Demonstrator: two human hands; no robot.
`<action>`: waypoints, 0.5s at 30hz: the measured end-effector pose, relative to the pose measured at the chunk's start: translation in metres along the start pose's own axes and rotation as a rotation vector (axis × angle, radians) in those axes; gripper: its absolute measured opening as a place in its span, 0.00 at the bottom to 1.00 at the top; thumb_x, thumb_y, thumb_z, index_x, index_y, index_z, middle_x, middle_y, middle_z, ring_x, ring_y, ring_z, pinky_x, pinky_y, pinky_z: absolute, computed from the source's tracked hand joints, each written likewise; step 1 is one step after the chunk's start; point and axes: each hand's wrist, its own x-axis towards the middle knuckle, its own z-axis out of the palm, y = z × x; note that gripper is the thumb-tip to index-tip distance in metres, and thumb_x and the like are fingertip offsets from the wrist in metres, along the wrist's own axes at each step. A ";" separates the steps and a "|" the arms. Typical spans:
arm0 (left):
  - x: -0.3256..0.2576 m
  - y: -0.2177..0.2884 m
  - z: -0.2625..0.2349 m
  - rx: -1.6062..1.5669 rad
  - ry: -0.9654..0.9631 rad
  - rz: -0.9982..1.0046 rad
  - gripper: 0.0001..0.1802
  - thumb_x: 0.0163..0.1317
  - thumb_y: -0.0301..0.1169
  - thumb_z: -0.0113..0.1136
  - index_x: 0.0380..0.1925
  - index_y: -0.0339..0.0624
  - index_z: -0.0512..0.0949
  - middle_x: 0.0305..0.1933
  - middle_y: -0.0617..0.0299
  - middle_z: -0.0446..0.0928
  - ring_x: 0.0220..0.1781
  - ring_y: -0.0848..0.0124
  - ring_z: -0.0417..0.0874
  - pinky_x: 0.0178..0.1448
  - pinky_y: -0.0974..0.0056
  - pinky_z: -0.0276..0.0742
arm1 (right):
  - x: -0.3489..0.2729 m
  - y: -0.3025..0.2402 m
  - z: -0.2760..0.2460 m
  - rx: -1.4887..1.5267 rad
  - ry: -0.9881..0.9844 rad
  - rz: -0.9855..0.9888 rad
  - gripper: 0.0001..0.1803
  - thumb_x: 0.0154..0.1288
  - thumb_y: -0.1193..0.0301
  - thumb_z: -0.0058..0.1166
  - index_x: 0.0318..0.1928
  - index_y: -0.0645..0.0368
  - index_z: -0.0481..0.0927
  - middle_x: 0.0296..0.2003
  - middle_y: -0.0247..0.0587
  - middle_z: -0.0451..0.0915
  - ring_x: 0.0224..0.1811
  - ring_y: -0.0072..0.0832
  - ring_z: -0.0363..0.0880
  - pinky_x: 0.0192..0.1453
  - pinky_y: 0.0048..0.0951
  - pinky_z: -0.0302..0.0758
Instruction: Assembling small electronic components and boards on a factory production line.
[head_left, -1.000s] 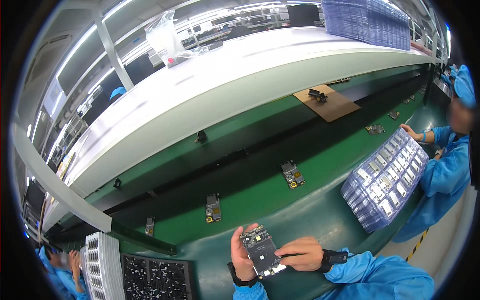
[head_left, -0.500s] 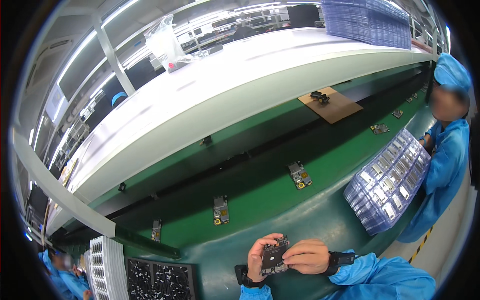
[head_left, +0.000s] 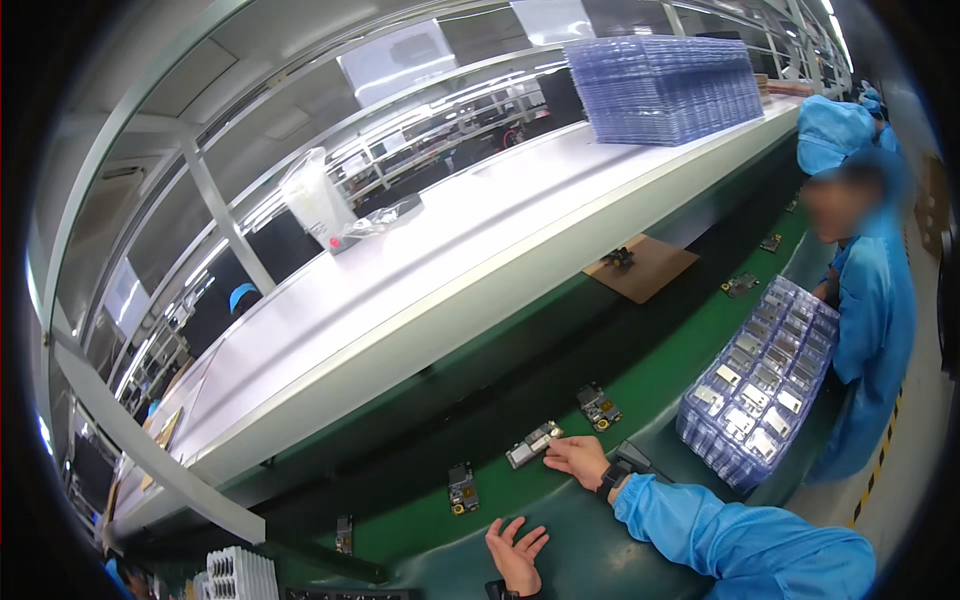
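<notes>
At the edge of the green strip, my right hand pinches the right end of a circuit board with silver metal covers facing up. The board is at the level of the strip; whether it rests fully on it I cannot tell. Nearer to me, my left hand is empty, palm partly up, with its fingers apart. Either side of the held board lie two other circuit boards, one to the left and one to the right, each with a yellow ring part.
At the right stands a stack of clear trays filled with silver-covered boards, beside a co-worker in blue. A white shelf overhangs the green strip. Brown cardboard lies farther along. A white post crosses the left side.
My left hand has let go of the board and opened. My right hand has carried it forward to the green strip, and its silver side now shows. The view has shifted too.
</notes>
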 end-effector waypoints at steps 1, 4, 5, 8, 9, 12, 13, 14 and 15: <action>0.002 0.000 0.002 0.007 -0.011 -0.008 0.34 0.75 0.59 0.38 0.68 0.46 0.59 0.64 0.46 0.69 0.52 0.50 0.81 0.58 0.47 0.80 | 0.001 -0.003 -0.001 -0.108 0.016 -0.014 0.15 0.70 0.72 0.58 0.47 0.75 0.77 0.41 0.49 0.81 0.42 0.34 0.85 0.48 0.29 0.86; 0.002 -0.003 0.004 0.052 -0.052 -0.037 0.33 0.76 0.58 0.36 0.67 0.44 0.60 0.62 0.46 0.71 0.50 0.52 0.82 0.56 0.50 0.81 | -0.015 0.002 -0.020 -0.270 0.024 -0.058 0.15 0.69 0.75 0.57 0.52 0.73 0.78 0.43 0.46 0.83 0.44 0.32 0.86 0.47 0.30 0.85; 0.001 -0.005 0.001 0.110 -0.096 -0.009 0.32 0.77 0.56 0.36 0.67 0.43 0.61 0.60 0.47 0.73 0.50 0.54 0.82 0.55 0.52 0.82 | -0.034 0.003 -0.028 -0.508 -0.072 -0.214 0.15 0.68 0.74 0.58 0.51 0.69 0.79 0.41 0.44 0.84 0.42 0.30 0.86 0.45 0.29 0.84; 0.005 -0.009 0.008 0.254 -0.145 0.033 0.30 0.79 0.51 0.36 0.62 0.35 0.66 0.54 0.48 0.77 0.48 0.60 0.83 0.54 0.59 0.82 | -0.092 0.003 -0.056 -1.105 -0.261 -0.562 0.13 0.68 0.71 0.58 0.51 0.58 0.83 0.36 0.37 0.87 0.38 0.23 0.86 0.41 0.26 0.81; 0.009 -0.012 0.005 0.285 -0.149 0.037 0.29 0.79 0.50 0.37 0.61 0.34 0.67 0.53 0.47 0.78 0.48 0.61 0.83 0.54 0.59 0.82 | -0.113 0.000 -0.063 -1.100 -0.342 -0.532 0.12 0.67 0.71 0.60 0.50 0.59 0.83 0.36 0.39 0.87 0.37 0.25 0.86 0.41 0.26 0.81; 0.006 -0.014 -0.003 0.340 -0.170 0.091 0.26 0.80 0.46 0.39 0.58 0.33 0.69 0.52 0.49 0.78 0.46 0.63 0.83 0.53 0.61 0.81 | -0.198 -0.036 -0.065 -0.996 -0.559 -0.358 0.18 0.71 0.61 0.58 0.51 0.62 0.82 0.38 0.37 0.87 0.34 0.25 0.84 0.39 0.26 0.81; 0.003 -0.014 -0.001 0.350 -0.163 0.098 0.25 0.80 0.45 0.39 0.58 0.32 0.69 0.52 0.49 0.78 0.45 0.64 0.83 0.52 0.61 0.81 | -0.219 -0.056 -0.068 -0.968 -0.582 -0.256 0.18 0.71 0.62 0.58 0.53 0.62 0.81 0.40 0.40 0.87 0.37 0.26 0.84 0.42 0.26 0.80; 0.004 -0.016 -0.001 0.329 -0.170 0.090 0.24 0.80 0.44 0.40 0.57 0.32 0.70 0.51 0.50 0.78 0.45 0.64 0.82 0.52 0.62 0.81 | -0.239 -0.077 -0.072 -0.938 -0.598 -0.155 0.19 0.71 0.63 0.58 0.55 0.63 0.80 0.41 0.42 0.87 0.40 0.27 0.85 0.45 0.27 0.80; 0.005 -0.018 0.000 0.349 -0.150 0.080 0.25 0.80 0.45 0.40 0.56 0.32 0.70 0.51 0.49 0.79 0.45 0.64 0.82 0.52 0.62 0.81 | -0.254 -0.095 -0.078 -0.861 -0.533 -0.116 0.14 0.69 0.67 0.61 0.50 0.63 0.84 0.40 0.46 0.87 0.42 0.29 0.85 0.46 0.28 0.80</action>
